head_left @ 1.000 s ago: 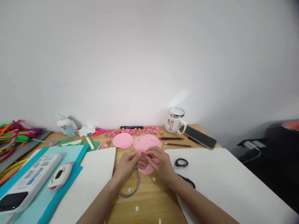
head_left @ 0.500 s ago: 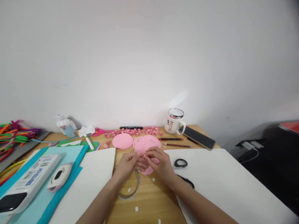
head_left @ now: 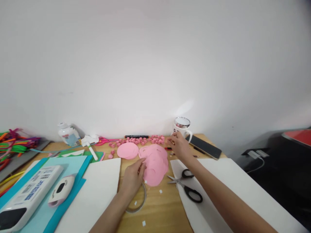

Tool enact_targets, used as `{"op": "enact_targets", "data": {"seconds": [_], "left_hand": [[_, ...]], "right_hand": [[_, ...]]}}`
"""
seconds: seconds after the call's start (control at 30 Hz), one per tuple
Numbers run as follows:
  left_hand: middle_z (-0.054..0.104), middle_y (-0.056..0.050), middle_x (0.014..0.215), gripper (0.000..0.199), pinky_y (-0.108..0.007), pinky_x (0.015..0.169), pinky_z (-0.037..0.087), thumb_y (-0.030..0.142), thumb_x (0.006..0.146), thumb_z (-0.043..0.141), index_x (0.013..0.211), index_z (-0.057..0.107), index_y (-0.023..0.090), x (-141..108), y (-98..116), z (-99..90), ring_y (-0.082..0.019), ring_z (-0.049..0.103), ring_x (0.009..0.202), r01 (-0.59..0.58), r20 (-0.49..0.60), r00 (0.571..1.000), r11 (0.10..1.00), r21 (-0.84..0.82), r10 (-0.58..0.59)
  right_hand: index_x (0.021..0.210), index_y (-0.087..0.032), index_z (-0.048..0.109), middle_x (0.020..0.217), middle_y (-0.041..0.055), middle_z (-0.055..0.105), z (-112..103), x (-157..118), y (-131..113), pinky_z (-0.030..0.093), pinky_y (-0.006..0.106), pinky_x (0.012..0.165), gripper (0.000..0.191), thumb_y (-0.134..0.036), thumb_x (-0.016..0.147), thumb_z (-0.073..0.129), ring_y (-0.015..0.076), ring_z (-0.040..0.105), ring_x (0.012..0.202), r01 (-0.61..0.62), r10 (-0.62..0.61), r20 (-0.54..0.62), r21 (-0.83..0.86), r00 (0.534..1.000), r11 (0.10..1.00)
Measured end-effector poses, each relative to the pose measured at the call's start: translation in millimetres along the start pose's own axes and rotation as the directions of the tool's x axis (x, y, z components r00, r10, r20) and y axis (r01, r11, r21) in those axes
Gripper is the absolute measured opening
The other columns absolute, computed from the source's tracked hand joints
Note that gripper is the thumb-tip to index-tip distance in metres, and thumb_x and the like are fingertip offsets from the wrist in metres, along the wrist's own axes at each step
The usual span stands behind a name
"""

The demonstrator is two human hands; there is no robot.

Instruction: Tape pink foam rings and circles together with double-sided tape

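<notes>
My right hand (head_left: 179,146) is stretched out in front of the white mug (head_left: 189,133), by the right end of a row of small rolled pink paper pieces (head_left: 138,140). Its fingertips are drawn together, and whether anything is between them I cannot make out. Loosely curled, my left hand (head_left: 133,176) hovers at the left edge of the overlapping pink paper discs (head_left: 155,165), a gap between thumb and fingers and nothing visible in it. Partly under that hand lies a roll of tape (head_left: 143,197). Another stack of pink circles (head_left: 127,150) lies beyond it.
Black-handled scissors (head_left: 191,193) rest on a white sheet (head_left: 225,187) at right, below a phone (head_left: 206,146). At left are blue paper (head_left: 73,161), a white box (head_left: 36,187), a glue bottle (head_left: 69,134) and colourful pipe cleaners (head_left: 17,142). Pens lie behind my right hand.
My hands were together over the pink discs, fingers at a small pink piece. They have parted: the right went forward and right toward the mug, the left drew back slightly. The scissors are uncovered.
</notes>
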State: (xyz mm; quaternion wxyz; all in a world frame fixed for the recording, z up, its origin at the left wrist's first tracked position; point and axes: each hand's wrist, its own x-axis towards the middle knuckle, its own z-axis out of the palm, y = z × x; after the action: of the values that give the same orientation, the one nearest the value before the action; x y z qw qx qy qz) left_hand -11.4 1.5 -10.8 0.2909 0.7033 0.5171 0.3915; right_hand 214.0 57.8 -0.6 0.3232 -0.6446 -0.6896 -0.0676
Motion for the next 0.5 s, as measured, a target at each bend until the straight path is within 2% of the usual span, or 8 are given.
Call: {"op": "enact_targets", "data": {"seconds": [0.07, 0.17, 0.33, 0.5], "left_hand": [[0.070, -0.006, 0.072, 0.029, -0.028, 0.061, 0.044, 0.032, 0.079, 0.048, 0.098, 0.064, 0.017, 0, 0, -1.2, -0.019, 0.061, 0.062, -0.015, -0.013, 1.000, 1.000, 0.021, 0.015], [0.070, -0.006, 0.071, 0.029, -0.028, 0.063, 0.044, 0.030, 0.079, 0.047, 0.098, 0.064, 0.016, 0, 0, -2.5, -0.019, 0.062, 0.064, -0.028, -0.033, 0.999, 0.999, 0.036, 0.029], [0.069, -0.005, 0.069, 0.028, -0.027, 0.063, 0.043, 0.027, 0.080, 0.046, 0.098, 0.064, 0.017, -1, -2, -2.1, -0.018, 0.061, 0.062, -0.065, -0.025, 0.997, 0.996, 0.063, 0.067], [0.069, -0.007, 0.071, 0.032, -0.027, 0.062, 0.043, 0.026, 0.082, 0.042, 0.104, 0.061, 0.013, -2, -3, -0.2, -0.018, 0.061, 0.061, -0.094, 0.011, 0.996, 0.989, 0.117, 0.093]], "right_hand": [[0.083, -0.018, 0.066, 0.095, 0.0080, 0.057, 4, 15, 6, 0.040, 0.024, 0.059, 0.023, -0.028, 0.084, 0.046, 0.0158, 0.057, 0.073, -0.031, 0.051, 0.118, -0.166, 0.992, 0.986], [0.090, -0.021, 0.065, 0.093, 0.0077, 0.059, 16, 26, 6, 0.039, 0.024, 0.061, 0.026, -0.031, 0.086, 0.042, 0.0178, 0.058, 0.079, -0.060, 0.137, 0.242, -0.299, 0.961, 0.952], [0.090, -0.017, 0.066, 0.091, 0.0118, 0.061, 32, 28, 4, 0.039, 0.027, 0.063, 0.030, -0.031, 0.086, 0.039, 0.0208, 0.059, 0.081, -0.111, 0.215, 0.271, -0.353, 0.938, 0.929], [0.090, -0.019, 0.066, 0.091, 0.0113, 0.062, 37, 27, 5, 0.040, 0.027, 0.066, 0.031, -0.031, 0.087, 0.038, 0.0210, 0.060, 0.083, -0.122, 0.233, 0.282, -0.361, 0.931, 0.925]]}}
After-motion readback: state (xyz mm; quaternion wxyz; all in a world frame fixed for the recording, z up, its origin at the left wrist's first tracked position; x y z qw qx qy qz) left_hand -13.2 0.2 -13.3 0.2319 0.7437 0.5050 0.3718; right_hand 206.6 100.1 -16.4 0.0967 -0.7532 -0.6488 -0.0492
